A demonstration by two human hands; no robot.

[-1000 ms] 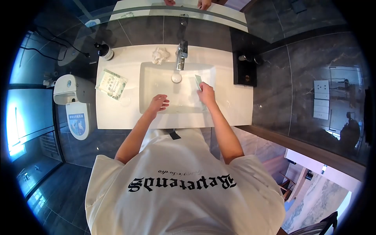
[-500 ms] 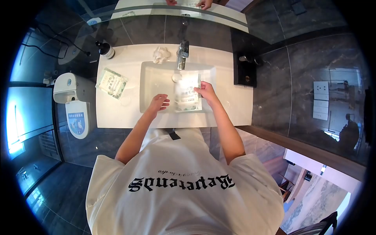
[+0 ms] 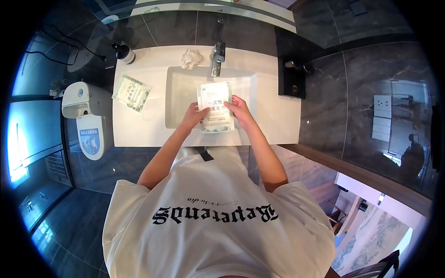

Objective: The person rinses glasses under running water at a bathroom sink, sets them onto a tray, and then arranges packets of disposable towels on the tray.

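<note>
A white and green printed packet point(image 3: 216, 95) is held over the sink basin point(image 3: 178, 92), its printed face up. My left hand point(image 3: 195, 115) grips its left edge, thumb on top. On the opposite side, my right hand point(image 3: 239, 110) pinches the right edge between thumb and fingers. Behind the packet stands the chrome faucet point(image 3: 217, 60). A second, similar packet point(image 3: 132, 93) lies flat on the counter to the left. Crumpled white material point(image 3: 191, 59) rests on the counter left of the faucet.
A dark pump bottle point(image 3: 123, 53) stands at the counter's back left. On the right is a black tray point(image 3: 292, 83) with small items. The white counter point(image 3: 278, 125) surrounds the sink. A toilet point(image 3: 88, 125) is at the left.
The packet has turned from edge-on to face up and moved left over the basin. My left hand has come in from beside it and taken hold of its left edge.
</note>
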